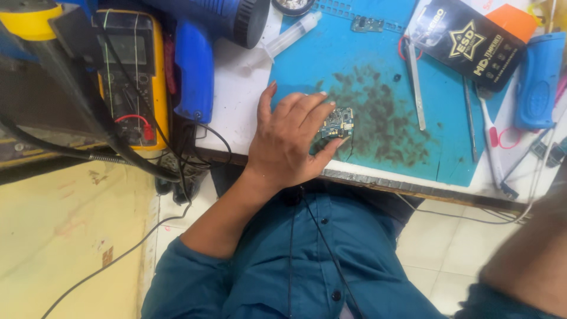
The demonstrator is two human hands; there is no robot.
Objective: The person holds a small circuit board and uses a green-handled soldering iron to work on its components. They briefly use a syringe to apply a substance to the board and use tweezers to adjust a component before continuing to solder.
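My left hand [289, 139] rests palm down on the near edge of a blue work mat [366, 59]. Its thumb and fingertips pinch a small blue-green circuit board [339, 123] and hold it flat on the mat, over a dark stained patch. A thin black wire hangs from the board towards the table edge. Only a blurred stretch of my right forearm [531, 254] shows at the lower right; that hand is out of frame.
A blue heat gun [198, 53] and a yellow multimeter [133, 71] with leads sit at the left. On or beside the mat lie a syringe [289, 35], metal tweezers [415, 82], a black packet [472, 41], a blue case [538, 80], a toothbrush [490, 139] and a second small board [367, 24].
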